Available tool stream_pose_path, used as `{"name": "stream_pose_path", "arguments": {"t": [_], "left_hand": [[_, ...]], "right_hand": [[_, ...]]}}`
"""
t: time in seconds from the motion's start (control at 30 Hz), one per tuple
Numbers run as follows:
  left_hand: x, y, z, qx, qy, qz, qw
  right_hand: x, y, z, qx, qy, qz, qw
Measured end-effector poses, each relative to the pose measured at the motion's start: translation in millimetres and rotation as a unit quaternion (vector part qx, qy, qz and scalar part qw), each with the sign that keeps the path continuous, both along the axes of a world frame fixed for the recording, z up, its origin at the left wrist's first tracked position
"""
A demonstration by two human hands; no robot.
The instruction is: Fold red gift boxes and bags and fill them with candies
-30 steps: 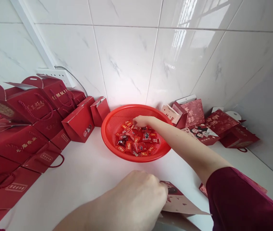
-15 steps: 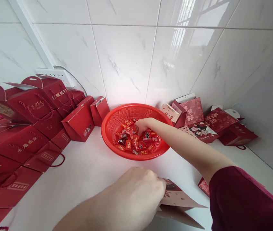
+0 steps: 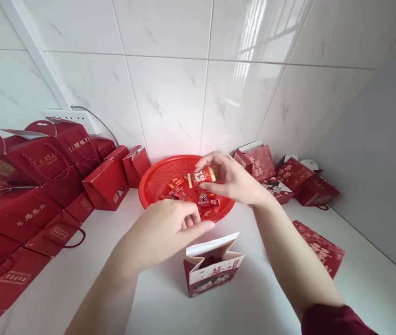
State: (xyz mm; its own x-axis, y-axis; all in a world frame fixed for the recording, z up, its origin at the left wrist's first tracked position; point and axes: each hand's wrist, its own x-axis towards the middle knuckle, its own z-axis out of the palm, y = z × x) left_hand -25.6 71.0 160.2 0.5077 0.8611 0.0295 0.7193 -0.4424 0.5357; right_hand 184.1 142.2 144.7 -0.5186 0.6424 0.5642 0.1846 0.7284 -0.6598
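My right hand [image 3: 231, 179] is closed on a red and gold wrapped candy [image 3: 201, 177], which it holds above the red plastic basket [image 3: 144, 186]. Several wrapped candies [image 3: 204, 200] lie in the basket, partly covered by my hands. At the basket's near rim hovers my left hand [image 3: 170, 228], its fingers loosely curled and the thumb stretched apart, with nothing seen in it. Below the hands a small white and red paper gift box [image 3: 213, 277] stands upright on the table with its top open. Something dark red shows inside it.
Stacked red gift boxes with rope handles [image 3: 26, 209] fill the left side. Two plain red boxes [image 3: 107, 179] stand left of the basket. More printed boxes [image 3: 264, 163] sit at the back right, and another red box [image 3: 323, 249] lies at right. A power strip [image 3: 74, 118] is against the tiled wall.
My right hand has risen out of the basket with a candy. My left hand has let go of the gift box, which now stands upright, and has moved forward to the basket.
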Motion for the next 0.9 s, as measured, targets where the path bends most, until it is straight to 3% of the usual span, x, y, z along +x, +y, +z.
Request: {"name": "stream_pose_path", "arguments": {"t": [0.1,0.27,0.37,0.47,0.53,0.77,0.9], "left_hand": [[2,7,0.1,-0.063,-0.140,0.026,0.988],[14,3,-4.2,-0.164,-0.318,-0.064,0.932],[22,-2,-9.5,-0.150,-0.370,-0.048,0.915],[25,-2,-16.7,-0.139,-0.399,-0.013,0.906],[24,0,-20.7,-0.140,-0.408,0.001,0.902],[17,5,-21.1,-0.091,-0.369,-0.007,0.925],[19,1,-18.3,-0.016,-0.346,0.006,0.938]], "right_hand": [[14,-44,2.3,-0.005,0.103,0.018,0.994],[16,-81,-12.5,0.048,0.139,-0.026,0.989],[8,-82,-26.6,0.159,0.142,-0.111,0.971],[-4,-76,-40.0,0.314,0.124,-0.218,0.916],[-11,-72,-46.8,0.360,0.126,-0.242,0.892],[-15,-75,-49.8,0.273,0.185,-0.196,0.924],[-10,-80,-41.1,0.225,0.137,-0.204,0.943]]}}
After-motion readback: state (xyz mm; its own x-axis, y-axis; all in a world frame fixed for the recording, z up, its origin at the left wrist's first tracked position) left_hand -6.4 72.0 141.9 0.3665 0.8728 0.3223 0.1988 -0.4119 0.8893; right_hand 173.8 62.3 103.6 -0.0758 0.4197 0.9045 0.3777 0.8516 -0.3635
